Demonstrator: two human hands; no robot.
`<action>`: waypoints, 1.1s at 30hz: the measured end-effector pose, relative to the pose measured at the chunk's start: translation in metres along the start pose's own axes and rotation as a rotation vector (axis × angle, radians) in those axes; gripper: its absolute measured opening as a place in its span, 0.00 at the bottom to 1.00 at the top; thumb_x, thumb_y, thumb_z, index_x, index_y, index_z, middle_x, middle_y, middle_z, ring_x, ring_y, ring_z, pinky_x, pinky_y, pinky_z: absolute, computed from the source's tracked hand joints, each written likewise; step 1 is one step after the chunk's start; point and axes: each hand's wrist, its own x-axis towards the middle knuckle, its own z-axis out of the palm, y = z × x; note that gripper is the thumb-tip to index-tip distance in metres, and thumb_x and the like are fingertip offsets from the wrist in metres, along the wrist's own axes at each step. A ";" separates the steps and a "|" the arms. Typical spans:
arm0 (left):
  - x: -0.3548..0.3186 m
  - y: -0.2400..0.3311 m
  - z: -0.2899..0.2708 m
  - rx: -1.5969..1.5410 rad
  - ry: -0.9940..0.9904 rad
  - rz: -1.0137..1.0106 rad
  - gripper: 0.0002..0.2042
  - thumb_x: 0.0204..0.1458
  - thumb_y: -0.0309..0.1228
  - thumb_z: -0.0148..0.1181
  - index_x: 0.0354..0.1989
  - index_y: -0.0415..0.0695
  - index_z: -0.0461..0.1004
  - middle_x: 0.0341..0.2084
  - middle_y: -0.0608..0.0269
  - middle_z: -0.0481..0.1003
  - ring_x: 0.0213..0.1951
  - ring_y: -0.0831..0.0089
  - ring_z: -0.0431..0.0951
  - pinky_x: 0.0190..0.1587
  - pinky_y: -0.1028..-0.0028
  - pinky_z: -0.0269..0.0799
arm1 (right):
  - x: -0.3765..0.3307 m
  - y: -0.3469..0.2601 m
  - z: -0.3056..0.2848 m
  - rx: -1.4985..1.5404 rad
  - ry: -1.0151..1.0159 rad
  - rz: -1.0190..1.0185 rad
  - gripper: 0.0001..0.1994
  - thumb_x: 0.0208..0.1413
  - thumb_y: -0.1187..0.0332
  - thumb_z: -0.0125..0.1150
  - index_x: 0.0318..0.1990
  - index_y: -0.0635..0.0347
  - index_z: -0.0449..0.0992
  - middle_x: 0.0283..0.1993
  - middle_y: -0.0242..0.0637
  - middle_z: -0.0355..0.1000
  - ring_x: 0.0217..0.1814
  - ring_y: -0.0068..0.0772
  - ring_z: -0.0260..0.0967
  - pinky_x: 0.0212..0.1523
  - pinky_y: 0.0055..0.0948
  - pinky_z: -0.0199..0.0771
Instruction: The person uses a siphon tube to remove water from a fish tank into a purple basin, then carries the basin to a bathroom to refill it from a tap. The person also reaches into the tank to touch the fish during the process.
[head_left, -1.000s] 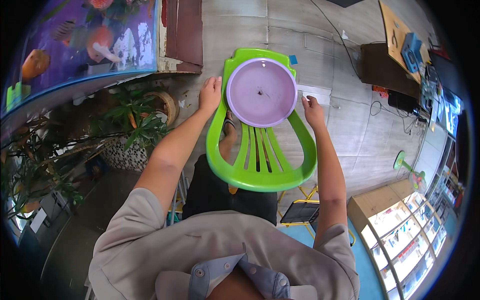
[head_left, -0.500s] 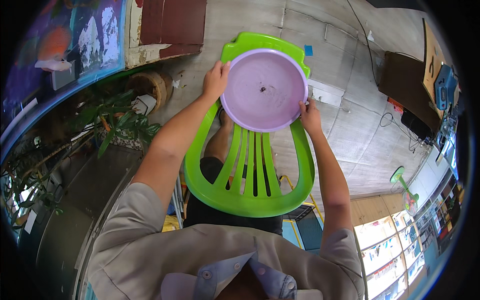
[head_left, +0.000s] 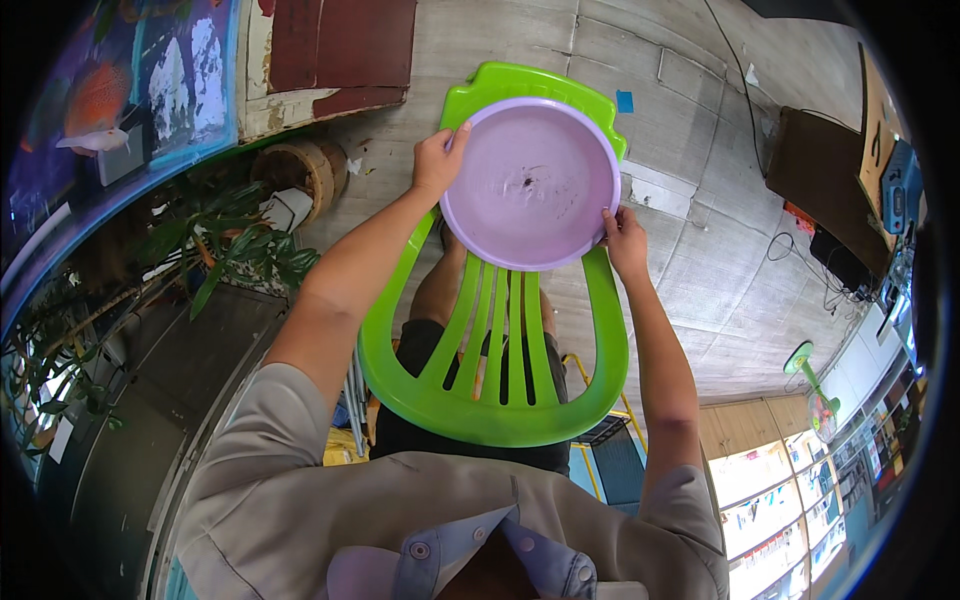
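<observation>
**Both hands gripping the basin over the chair**

Both the left hand [head_left: 437,160] and right hand [head_left: 622,235] are clasping the rim of a lilac basin [head_left: 530,183], holding it above a green plastic chair [head_left: 500,400]. Setting it down likely calls for level lowering.

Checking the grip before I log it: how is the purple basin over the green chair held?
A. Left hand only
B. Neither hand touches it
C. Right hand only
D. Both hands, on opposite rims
D: the left hand and right hand each grip opposite rims of the purple basin over the green chair.
</observation>
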 end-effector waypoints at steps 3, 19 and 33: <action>0.002 -0.003 0.002 -0.005 0.008 0.003 0.28 0.59 0.50 0.59 0.18 0.34 0.70 0.12 0.49 0.64 0.18 0.70 0.59 0.25 0.65 0.64 | -0.001 0.000 0.000 0.007 -0.001 0.017 0.17 0.64 0.61 0.58 0.45 0.71 0.75 0.30 0.47 0.79 0.24 0.34 0.78 0.26 0.32 0.77; -0.004 0.016 -0.011 -0.039 0.029 0.006 0.30 0.58 0.52 0.58 0.17 0.33 0.68 0.12 0.44 0.65 0.17 0.58 0.59 0.25 0.60 0.65 | -0.014 -0.023 -0.013 0.054 -0.006 0.022 0.16 0.65 0.63 0.58 0.46 0.72 0.74 0.30 0.44 0.79 0.25 0.31 0.78 0.26 0.29 0.79; -0.023 0.080 -0.066 -0.082 0.107 0.027 0.30 0.59 0.49 0.59 0.15 0.34 0.64 0.10 0.58 0.59 0.19 0.76 0.57 0.23 0.66 0.59 | -0.042 -0.095 -0.062 0.090 -0.014 0.017 0.18 0.64 0.64 0.58 0.48 0.76 0.73 0.33 0.45 0.77 0.28 0.31 0.78 0.28 0.30 0.83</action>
